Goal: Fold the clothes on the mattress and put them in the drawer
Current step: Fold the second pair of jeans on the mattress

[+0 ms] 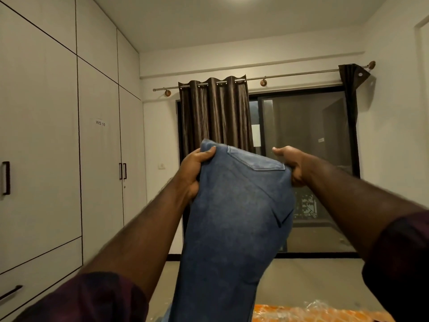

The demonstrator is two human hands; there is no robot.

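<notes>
A pair of blue jeans point(232, 219) hangs in front of me, held up by the waist with a back pocket facing me. My left hand point(195, 168) grips the left end of the waistband. My right hand point(291, 162) grips the right end. Both arms are stretched forward at chest height. The legs of the jeans drop out of view at the bottom edge. An orange patterned mattress point(320, 313) wrapped in clear plastic shows at the bottom right. A drawer point(34, 282) with a dark handle sits low in the wardrobe on the left.
A white wardrobe point(58, 140) with tall doors runs along the left wall. Ahead are a dark curtain point(216, 117) and a sliding glass door point(306, 145). Bare floor point(313, 280) lies between the mattress and the door.
</notes>
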